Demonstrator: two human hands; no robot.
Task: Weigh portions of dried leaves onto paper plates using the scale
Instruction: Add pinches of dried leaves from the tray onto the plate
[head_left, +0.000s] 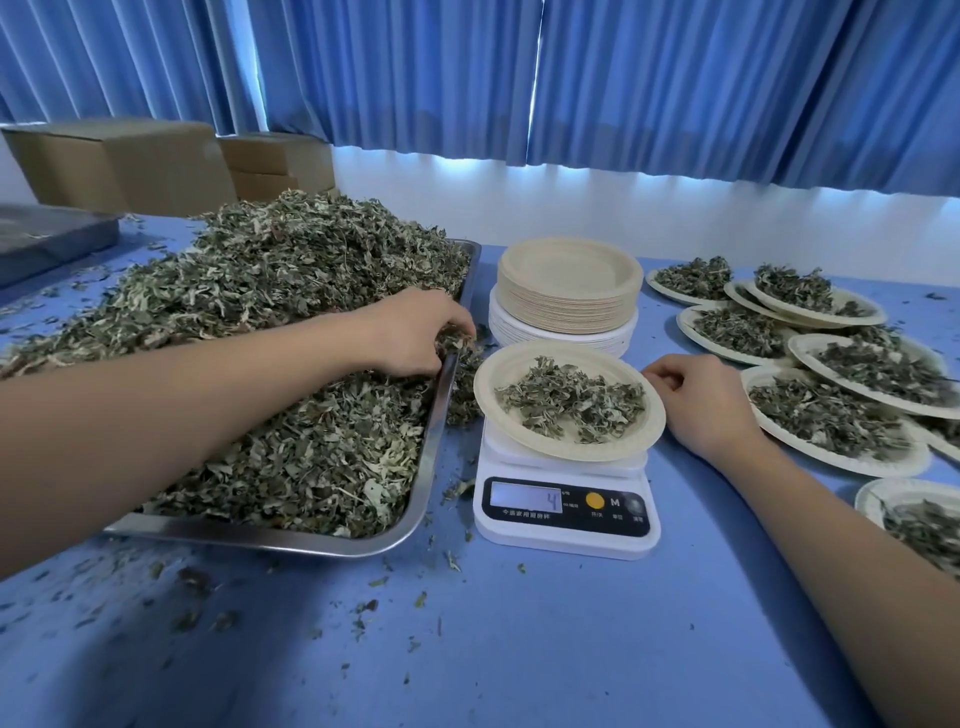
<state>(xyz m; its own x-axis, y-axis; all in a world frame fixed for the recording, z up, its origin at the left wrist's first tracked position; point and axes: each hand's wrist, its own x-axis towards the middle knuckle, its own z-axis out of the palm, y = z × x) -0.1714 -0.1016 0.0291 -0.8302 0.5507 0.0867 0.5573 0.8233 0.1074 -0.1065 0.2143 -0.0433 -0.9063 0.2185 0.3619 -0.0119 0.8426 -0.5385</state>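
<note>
The left hand (415, 332) reaches across the steel tray (431, 457), fingers curled down into the dried leaves (270, 270) and gripping a clump right at the tray's right rim. The right hand (701, 400) rests on the blue surface (519, 649) just beside the paper plate (498, 364), its fingers curled under. From here I cannot tell whether they touch the plate's rim or hold anything.

That plate sits on the white scale (566, 512) between the two hands and carries a small loose portion of leaves. The display reads 4. The tray to the left is heaped high with leaves, and some spill over its right edge beside the scale. Crumbs lie scattered over the surface.

Behind the scale stands a stack of paper plates (569, 291). To the right, the filled plates (883, 465) lie overlapping one another. Cardboard boxes (119, 161) sit at the back left, under blue curtains (675, 78).
</note>
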